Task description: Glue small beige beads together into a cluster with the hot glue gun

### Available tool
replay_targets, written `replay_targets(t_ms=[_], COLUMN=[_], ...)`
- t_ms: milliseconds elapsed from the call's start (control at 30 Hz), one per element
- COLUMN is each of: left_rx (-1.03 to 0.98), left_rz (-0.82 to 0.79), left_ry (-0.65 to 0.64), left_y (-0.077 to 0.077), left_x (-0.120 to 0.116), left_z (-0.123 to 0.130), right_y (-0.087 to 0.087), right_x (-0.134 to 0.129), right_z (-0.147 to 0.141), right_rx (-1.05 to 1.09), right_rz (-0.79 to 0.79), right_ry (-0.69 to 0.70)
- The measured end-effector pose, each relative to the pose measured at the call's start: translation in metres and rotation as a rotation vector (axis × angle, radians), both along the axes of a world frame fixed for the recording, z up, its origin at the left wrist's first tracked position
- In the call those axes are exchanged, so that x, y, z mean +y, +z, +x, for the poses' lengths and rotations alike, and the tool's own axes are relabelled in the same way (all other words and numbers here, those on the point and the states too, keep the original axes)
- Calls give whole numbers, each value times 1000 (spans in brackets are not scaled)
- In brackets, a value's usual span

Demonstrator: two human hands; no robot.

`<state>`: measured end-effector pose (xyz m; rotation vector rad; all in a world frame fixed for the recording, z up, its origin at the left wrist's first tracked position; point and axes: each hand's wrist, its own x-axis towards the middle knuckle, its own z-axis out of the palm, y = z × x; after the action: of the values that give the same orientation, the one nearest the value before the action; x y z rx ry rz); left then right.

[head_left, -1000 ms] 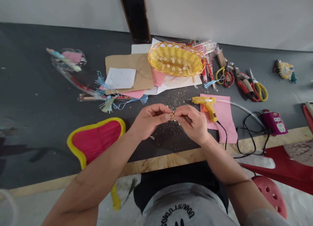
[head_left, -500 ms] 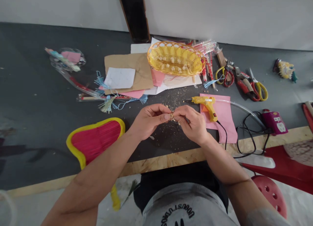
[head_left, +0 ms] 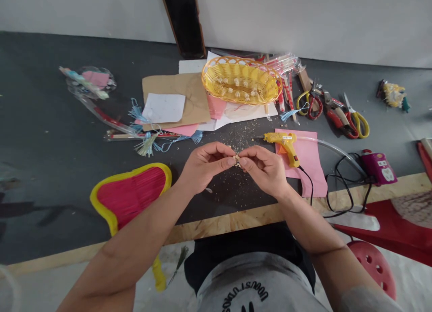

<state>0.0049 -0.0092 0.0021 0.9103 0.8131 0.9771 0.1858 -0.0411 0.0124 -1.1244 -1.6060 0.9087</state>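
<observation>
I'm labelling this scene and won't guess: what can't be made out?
- Head view: small pale piece, mostly covered by left hand and right hand.
- Head view: magenta panel, lower part behind left forearm.
- Head view: glue gun label, print too small.
- Head view: red object, cut off by right edge.

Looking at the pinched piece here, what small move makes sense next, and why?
I'd probably turn the small pale piece slightly between the left hand and right hand to check its shape: the fingertips cover part of it, and similar-looking clusters sit in the yellow basket for comparison.
</observation>
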Motion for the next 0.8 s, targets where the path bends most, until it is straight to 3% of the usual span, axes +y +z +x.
replay_targets(t_ms=[667,800], left_rx=[115,83], left_rz=[163,112], left_ry=[6,3], left_y=[-5,-5], left_x=[0,0], left_z=[-4,-2], right_y=[-5,-3], right_x=[1,2], right_z=[-1,0], right_rx=[194,228], right_rz=[-164,-220], right_ry=[63,80])
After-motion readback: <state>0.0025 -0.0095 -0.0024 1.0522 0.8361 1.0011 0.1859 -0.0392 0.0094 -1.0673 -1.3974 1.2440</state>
